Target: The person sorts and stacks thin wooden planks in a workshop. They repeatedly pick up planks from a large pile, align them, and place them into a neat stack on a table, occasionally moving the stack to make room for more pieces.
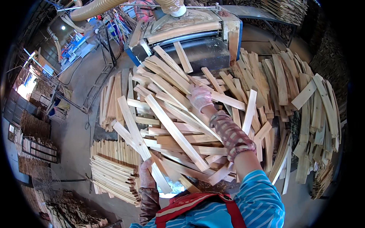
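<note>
And the gloved right hand (pixel 200 98) lies over the loose slats (pixel 176 131), heaped before the machine (pixel 211 49); whether its grip is clamped, I can't tell. Left hand (pixel 146 174) sits against a pale slat (pixel 142 146), finger closure hidden too. They look light, stiff, perhaps splintery: best pinched mid-length, across both long edges.

Slats (pixel 176 133) matt wood; right glove (pixel 200 99) knit cloth; hose (pixel 95 10) ribbed plastic.

Bright centre, black fisheye-curved rim
</note>
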Action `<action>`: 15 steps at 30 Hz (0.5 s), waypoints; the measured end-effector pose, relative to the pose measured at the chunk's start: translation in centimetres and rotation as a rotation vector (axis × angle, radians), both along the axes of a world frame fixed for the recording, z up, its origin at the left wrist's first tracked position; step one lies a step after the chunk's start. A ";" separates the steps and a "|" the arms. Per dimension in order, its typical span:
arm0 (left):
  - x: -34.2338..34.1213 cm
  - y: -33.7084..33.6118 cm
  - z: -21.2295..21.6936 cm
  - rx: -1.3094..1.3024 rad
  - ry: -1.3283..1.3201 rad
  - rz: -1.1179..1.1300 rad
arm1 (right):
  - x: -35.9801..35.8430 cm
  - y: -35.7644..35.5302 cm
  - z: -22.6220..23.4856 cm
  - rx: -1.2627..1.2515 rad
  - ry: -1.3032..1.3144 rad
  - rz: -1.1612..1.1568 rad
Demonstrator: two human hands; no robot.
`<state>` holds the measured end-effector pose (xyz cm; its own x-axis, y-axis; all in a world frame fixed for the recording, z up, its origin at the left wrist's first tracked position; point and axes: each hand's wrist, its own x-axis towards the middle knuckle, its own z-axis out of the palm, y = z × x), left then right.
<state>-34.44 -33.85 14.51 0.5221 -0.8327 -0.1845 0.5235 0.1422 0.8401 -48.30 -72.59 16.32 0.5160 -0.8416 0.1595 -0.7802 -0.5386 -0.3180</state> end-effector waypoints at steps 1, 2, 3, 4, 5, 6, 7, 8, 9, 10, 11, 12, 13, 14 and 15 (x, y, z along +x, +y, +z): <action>0.2 0.0 0.5 -0.011 -0.007 -0.042 | -0.4 0.2 -0.2 0.079 0.068 0.031; 0.0 -0.4 0.8 0.032 -0.034 0.021 | -0.9 0.2 -0.3 0.108 -0.012 0.019; -0.5 -1.2 1.1 0.074 -0.062 0.078 | -1.5 0.4 -0.4 0.156 -0.024 0.021; -1.4 -2.5 2.4 0.117 -0.086 0.135 | -2.4 1.4 0.7 0.205 -0.033 0.025; -1.8 -3.9 3.0 0.151 -0.077 0.137 | -3.7 2.2 2.0 0.245 -0.044 0.018; -1.6 -4.9 2.2 0.116 -0.095 0.121 | -4.6 3.4 2.4 0.276 -0.132 0.019; -1.5 -6.0 1.5 0.083 -0.110 0.106 | -5.4 4.8 2.7 0.207 -0.156 0.050; -2.1 -7.5 1.3 0.055 -0.096 0.099 | -6.9 6.5 2.7 0.136 -0.176 0.058; -2.8 -8.7 1.3 0.037 -0.092 0.116 | -7.5 8.7 2.1 0.098 -0.317 0.087; -3.8 -10.3 1.2 0.005 -0.082 0.121 | -8.6 10.9 1.9 0.044 -0.452 0.105; -4.5 -11.7 1.2 -0.019 -0.072 0.091 | -9.4 13.6 2.8 0.030 -0.465 0.150; -5.5 -13.1 1.4 -0.044 -0.064 0.052 | -9.6 16.1 2.3 -0.013 -0.319 0.156; -6.5 -14.3 1.7 -0.064 -0.060 0.019 | -9.7 18.5 1.7 -0.058 -0.179 0.170; -7.8 -15.3 3.3 -0.053 -0.005 -0.012 | -9.2 20.6 3.5 0.257 -0.097 0.181; -6.7 -15.9 -0.5 0.014 0.052 0.010 | -8.6 22.4 3.1 -0.099 -0.261 0.298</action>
